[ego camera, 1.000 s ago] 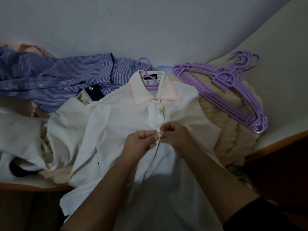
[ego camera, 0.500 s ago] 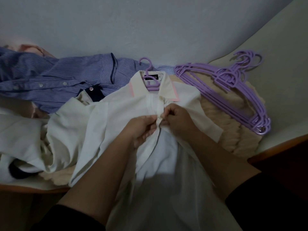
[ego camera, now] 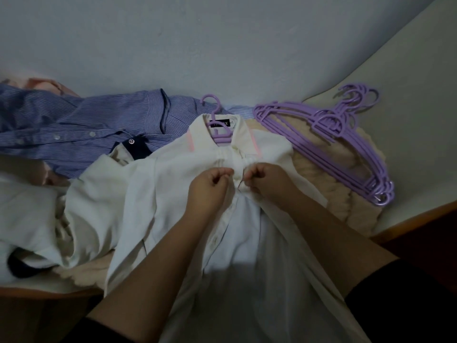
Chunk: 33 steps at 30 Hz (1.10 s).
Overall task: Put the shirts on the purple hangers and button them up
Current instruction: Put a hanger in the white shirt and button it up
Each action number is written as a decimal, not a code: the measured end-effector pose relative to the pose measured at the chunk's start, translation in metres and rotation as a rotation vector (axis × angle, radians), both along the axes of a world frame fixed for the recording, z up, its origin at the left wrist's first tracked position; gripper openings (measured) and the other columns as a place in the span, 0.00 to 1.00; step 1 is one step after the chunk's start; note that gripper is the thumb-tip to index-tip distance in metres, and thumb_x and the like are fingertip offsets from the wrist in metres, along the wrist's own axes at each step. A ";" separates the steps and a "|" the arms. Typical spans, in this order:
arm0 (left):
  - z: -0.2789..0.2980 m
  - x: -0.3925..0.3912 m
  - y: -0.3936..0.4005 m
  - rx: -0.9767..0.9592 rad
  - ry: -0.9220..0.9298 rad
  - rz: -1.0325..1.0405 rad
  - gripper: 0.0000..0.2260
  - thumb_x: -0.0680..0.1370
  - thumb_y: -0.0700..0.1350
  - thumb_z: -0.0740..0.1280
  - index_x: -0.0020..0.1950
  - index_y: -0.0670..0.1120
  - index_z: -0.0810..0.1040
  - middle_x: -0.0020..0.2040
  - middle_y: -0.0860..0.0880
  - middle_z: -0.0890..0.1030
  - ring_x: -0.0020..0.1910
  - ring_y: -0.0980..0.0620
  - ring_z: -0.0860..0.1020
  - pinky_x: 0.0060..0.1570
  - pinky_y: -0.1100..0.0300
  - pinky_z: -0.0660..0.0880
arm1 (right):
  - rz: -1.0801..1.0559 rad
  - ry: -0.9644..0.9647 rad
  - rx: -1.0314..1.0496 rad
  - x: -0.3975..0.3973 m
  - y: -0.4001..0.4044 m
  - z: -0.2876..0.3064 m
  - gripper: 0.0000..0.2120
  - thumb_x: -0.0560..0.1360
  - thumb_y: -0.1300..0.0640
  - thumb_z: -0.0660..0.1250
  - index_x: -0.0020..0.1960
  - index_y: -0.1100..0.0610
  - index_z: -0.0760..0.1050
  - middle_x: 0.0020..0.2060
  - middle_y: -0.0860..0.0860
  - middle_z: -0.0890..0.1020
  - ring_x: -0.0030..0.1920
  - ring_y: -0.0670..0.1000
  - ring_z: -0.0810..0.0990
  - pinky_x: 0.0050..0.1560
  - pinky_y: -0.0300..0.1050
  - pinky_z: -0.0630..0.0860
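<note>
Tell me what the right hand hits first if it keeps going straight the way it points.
The right hand points up-left along the white shirt, so it would probably meet the left hand just across the placket; depth is hard to judge.

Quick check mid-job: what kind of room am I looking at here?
Probably a bedroom at home: clothes lie piled on a pale padded surface with a wooden edge, likely a bed, against a plain wall. A striped blue shirt and spare purple hangers lie loose on it.
</note>
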State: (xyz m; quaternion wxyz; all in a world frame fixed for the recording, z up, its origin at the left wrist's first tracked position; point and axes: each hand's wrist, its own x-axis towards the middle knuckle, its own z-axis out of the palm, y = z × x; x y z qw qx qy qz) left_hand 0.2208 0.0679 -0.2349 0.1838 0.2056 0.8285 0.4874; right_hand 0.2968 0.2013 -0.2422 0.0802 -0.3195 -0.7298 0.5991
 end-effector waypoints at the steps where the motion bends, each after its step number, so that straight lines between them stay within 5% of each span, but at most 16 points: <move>1: 0.002 0.006 -0.005 -0.006 0.072 -0.030 0.10 0.77 0.40 0.65 0.52 0.48 0.84 0.47 0.55 0.83 0.44 0.59 0.80 0.47 0.70 0.73 | 0.005 -0.018 0.071 0.005 -0.001 0.003 0.16 0.73 0.73 0.61 0.34 0.54 0.74 0.30 0.47 0.76 0.30 0.43 0.72 0.32 0.31 0.68; 7: -0.004 0.032 -0.026 -0.406 0.192 -0.223 0.12 0.73 0.51 0.71 0.54 0.48 0.83 0.48 0.51 0.84 0.49 0.53 0.81 0.51 0.63 0.75 | 0.153 -0.293 0.373 0.035 -0.011 0.002 0.08 0.76 0.64 0.63 0.52 0.59 0.79 0.50 0.53 0.81 0.52 0.52 0.78 0.52 0.37 0.71; 13: -0.008 0.039 -0.029 -0.532 0.201 -0.222 0.07 0.72 0.45 0.69 0.40 0.42 0.79 0.36 0.46 0.79 0.39 0.47 0.79 0.40 0.59 0.74 | 0.063 -0.344 0.410 0.039 -0.020 -0.011 0.12 0.72 0.68 0.63 0.53 0.59 0.78 0.53 0.55 0.80 0.54 0.54 0.77 0.51 0.39 0.69; 16: -0.007 0.040 -0.030 -0.432 0.156 -0.152 0.06 0.74 0.42 0.67 0.42 0.42 0.83 0.38 0.46 0.83 0.39 0.49 0.80 0.44 0.56 0.78 | 0.052 -0.345 0.392 0.038 -0.022 -0.013 0.10 0.71 0.67 0.63 0.49 0.58 0.78 0.51 0.54 0.81 0.53 0.54 0.78 0.54 0.42 0.71; 19: -0.002 0.040 -0.033 -0.226 -0.031 -0.008 0.07 0.74 0.41 0.69 0.36 0.43 0.84 0.33 0.50 0.82 0.30 0.61 0.78 0.35 0.69 0.74 | 0.021 -0.314 0.322 0.038 -0.025 -0.009 0.08 0.70 0.66 0.66 0.41 0.53 0.76 0.42 0.49 0.80 0.48 0.52 0.79 0.52 0.43 0.74; 24: -0.003 0.044 -0.036 0.026 -0.313 0.129 0.06 0.74 0.42 0.70 0.40 0.41 0.85 0.36 0.36 0.82 0.30 0.52 0.74 0.33 0.61 0.71 | -0.110 -0.052 -0.236 0.037 -0.045 0.012 0.09 0.72 0.71 0.67 0.38 0.59 0.74 0.31 0.54 0.77 0.27 0.47 0.75 0.28 0.36 0.73; 28: -0.014 0.049 -0.040 0.100 -0.488 0.191 0.05 0.75 0.42 0.70 0.45 0.45 0.86 0.35 0.35 0.80 0.30 0.49 0.72 0.33 0.59 0.70 | -0.174 -0.050 -0.344 0.035 -0.064 0.004 0.06 0.74 0.73 0.62 0.45 0.65 0.75 0.32 0.55 0.77 0.30 0.49 0.74 0.28 0.34 0.74; 33: -0.016 0.048 -0.042 0.173 -0.609 0.197 0.05 0.75 0.41 0.71 0.46 0.42 0.86 0.36 0.38 0.81 0.31 0.51 0.74 0.36 0.60 0.74 | -0.263 -0.028 -0.329 0.033 -0.065 -0.008 0.07 0.74 0.71 0.65 0.41 0.61 0.76 0.33 0.55 0.79 0.31 0.49 0.77 0.32 0.36 0.77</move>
